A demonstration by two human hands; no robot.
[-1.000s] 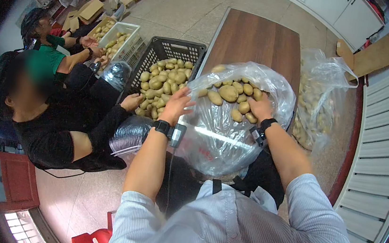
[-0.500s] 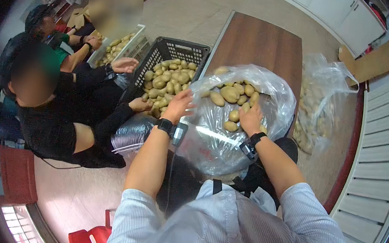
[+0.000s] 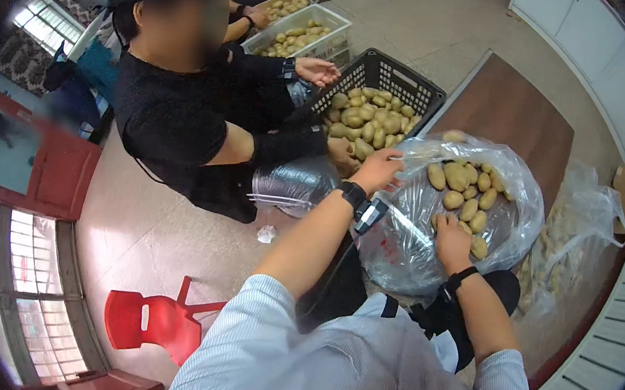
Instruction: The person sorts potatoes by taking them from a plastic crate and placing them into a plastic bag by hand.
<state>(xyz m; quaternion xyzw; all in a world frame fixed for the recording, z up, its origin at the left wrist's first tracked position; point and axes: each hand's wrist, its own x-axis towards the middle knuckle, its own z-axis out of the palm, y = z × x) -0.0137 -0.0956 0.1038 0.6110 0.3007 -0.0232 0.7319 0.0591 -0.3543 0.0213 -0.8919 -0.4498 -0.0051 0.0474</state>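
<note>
A clear plastic bag [image 3: 408, 262] with several potatoes [image 3: 455, 176] inside lies wide open in front of me, partly over the brown table's near end. My left hand [image 3: 378, 171] is at the bag's left rim, its fingers stretched out and apart. Inside the bag, my right hand [image 3: 452, 242] rests on potatoes near the middle, fingers spread and bent over them. Small parts of potatoes show beside its fingertips; what lies under the palm is hidden. One potato [image 3: 478, 247] sits just right of this hand.
Left of the brown table [image 3: 516, 102], a black crate [image 3: 424, 92] holds potatoes, with a co-worker's hands at it. Beyond stands a white crate [image 3: 338, 24] of potatoes. Another bag [image 3: 562, 244] lies right. A red chair [image 3: 165, 324] stands lower left.
The view has swung left, so the bag and crates appear farther right. My right hand has moved from the bag's right side toward its middle, and some potatoes have shifted nearer me.
</note>
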